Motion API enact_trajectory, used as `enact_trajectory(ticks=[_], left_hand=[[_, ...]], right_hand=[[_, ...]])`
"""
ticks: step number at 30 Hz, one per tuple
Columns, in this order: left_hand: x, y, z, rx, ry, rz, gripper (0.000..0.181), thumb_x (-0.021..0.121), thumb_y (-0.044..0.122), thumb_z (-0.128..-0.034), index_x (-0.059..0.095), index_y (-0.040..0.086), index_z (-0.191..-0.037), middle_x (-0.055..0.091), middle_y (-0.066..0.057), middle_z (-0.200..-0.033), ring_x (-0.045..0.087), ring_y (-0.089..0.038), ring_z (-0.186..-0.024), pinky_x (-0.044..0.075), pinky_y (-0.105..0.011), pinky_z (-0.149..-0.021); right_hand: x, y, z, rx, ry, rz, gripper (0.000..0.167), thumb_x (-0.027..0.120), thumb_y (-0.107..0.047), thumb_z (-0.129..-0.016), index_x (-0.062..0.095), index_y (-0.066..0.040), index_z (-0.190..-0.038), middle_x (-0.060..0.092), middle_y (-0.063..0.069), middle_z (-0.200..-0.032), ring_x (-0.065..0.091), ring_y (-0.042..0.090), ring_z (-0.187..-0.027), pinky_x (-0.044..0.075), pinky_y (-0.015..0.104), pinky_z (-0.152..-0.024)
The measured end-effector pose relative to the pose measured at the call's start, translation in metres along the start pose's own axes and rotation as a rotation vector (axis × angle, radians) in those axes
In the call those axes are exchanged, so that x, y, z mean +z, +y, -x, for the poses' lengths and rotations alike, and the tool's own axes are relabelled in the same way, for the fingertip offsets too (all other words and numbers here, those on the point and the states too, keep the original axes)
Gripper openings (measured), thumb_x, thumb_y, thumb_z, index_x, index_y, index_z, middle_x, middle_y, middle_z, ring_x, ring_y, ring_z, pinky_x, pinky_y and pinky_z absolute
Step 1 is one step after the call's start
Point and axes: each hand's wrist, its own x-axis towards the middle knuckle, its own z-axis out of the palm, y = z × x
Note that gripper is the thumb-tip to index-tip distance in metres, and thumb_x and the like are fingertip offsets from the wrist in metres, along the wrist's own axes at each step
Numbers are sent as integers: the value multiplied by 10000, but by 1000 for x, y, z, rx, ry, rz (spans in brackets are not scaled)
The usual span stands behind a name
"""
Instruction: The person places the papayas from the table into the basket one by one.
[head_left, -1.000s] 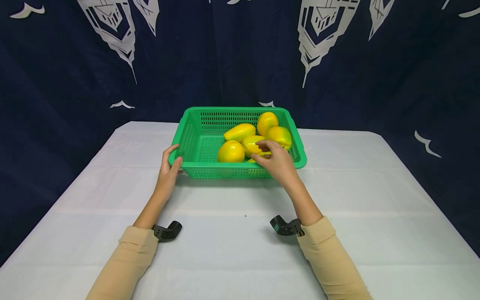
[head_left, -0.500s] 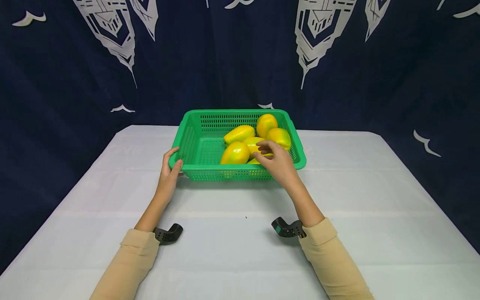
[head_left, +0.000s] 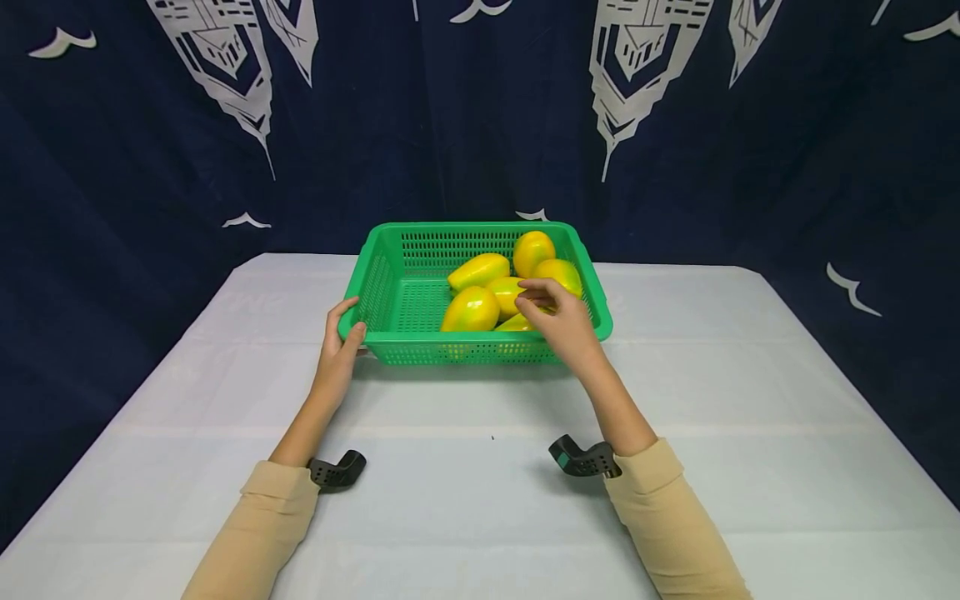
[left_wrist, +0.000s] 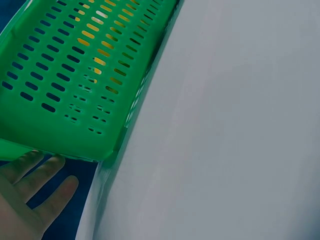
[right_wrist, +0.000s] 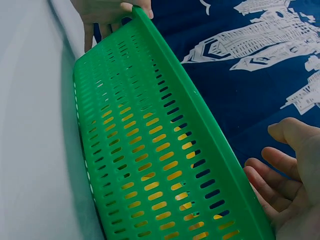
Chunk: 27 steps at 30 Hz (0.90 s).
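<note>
A green plastic basket point(head_left: 480, 352) with slotted walls stands on the table. My left hand point(head_left: 335, 358) grips its left front corner, the thumb on the rim; in the left wrist view several fingers point(left_wrist: 57, 197) show by the end wall. Several shiny yellow, mango-like fruits lie in the basket's right part: a rounded one point(head_left: 470, 309) at the front, a long one point(head_left: 478, 271) behind it, others at the back point(head_left: 534, 252) and right side point(head_left: 561, 272). My right hand point(head_left: 564, 323) hovers over the right front, fingers loosely bent, nothing seen between them. It partly hides the fruits beneath.
A white cloth covers the table point(head_left: 480, 517). Behind it hangs a dark blue curtain point(head_left: 450, 108) with white building and bird prints. Black wrist cameras sit on the left forearm point(head_left: 337, 471) and right forearm point(head_left: 581, 458).
The rounded fruit at the front has shifted slightly right and turned. My right hand has drawn a little to the right, away from it. My left hand keeps its hold on the basket.
</note>
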Motion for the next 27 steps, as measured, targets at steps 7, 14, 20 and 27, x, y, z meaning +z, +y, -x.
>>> enact_trajectory(ticks=[7,14,20,27], left_hand=[[-2,-11,-6,-5,-4,-3,485,347,212,-971,188,140,-1423,211,-121,-1445,399,-104,-982,379,-431,-874],[-6,-28,-13,14,3,-1,479,358,253,-973,198,215,-1422,265,-114,-1393,405,-117,-979,381,-432,-873],[-6,-32,-14,10,5,5,487,366,254,-971,195,208,-1424,276,-132,-1375,405,-116,-966,380,-447,-878],[-6,-32,-15,3,5,-1,489,364,235,-969,192,199,-1426,283,-146,-1367,410,-108,-955,371,-450,-881]], right_hand=[[-10,-1,0,-2,39,-8,351,576,-290,-886,566,-104,-1182,598,89,-1116,547,196,-1033,456,339,-914],[-26,-5,1,-6,128,7,385,559,-336,-891,560,-105,-1199,595,90,-1127,543,180,-1037,446,325,-904],[-45,-3,3,-8,239,19,412,547,-378,-889,571,-90,-1184,594,90,-1133,537,125,-1016,423,362,-954],[-67,4,7,16,346,75,379,530,-373,-898,592,-113,-1166,602,33,-1081,516,6,-944,445,326,-931]])
